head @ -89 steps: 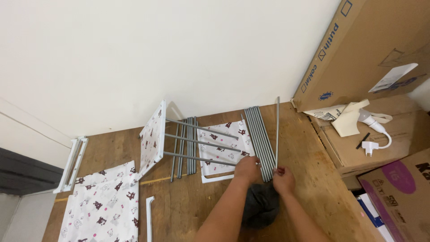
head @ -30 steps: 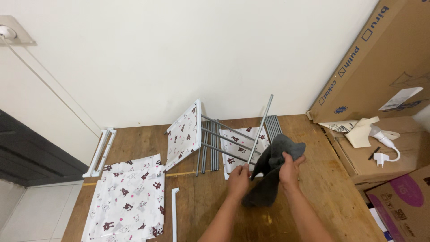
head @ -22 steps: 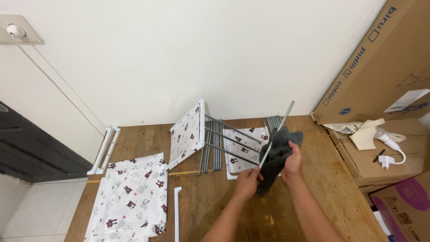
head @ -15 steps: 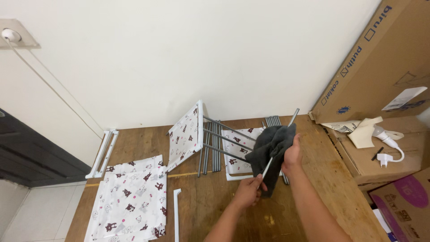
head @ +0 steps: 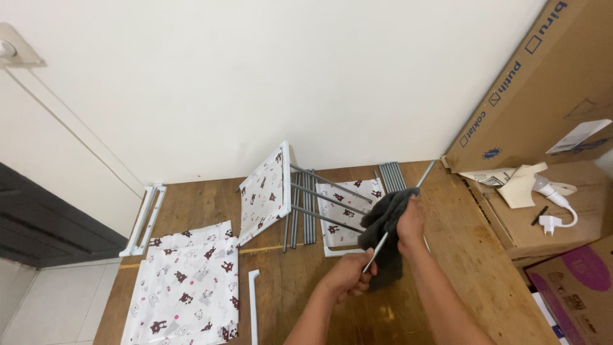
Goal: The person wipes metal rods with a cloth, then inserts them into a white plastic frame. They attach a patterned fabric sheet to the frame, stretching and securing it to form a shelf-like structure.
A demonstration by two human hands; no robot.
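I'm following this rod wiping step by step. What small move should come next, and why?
Probably slide the right hand and its dark grey cloth up the metal rod toward the far tip: the left hand grips the near end, and the upper stretch shows bare beyond the cloth.

A single head-worn camera looks steeply down and forward from above the person's own forearms, which enter from the bottom edge at about 6 o'clock, so the left hand (head: pixel 350 279) and right hand (head: pixel 410 220) sit close to the lens, just below the middle. It faces the pale wall (head: pixel 274 83), which fills the upper half from 10 to 1 o'clock, with the wooden floor (head: pixel 469 268) across the lower half and cardboard boxes (head: pixel 543 83) stacked at 2 to 4 o'clock. With only this one view, no part of the scene is shared with another camera.
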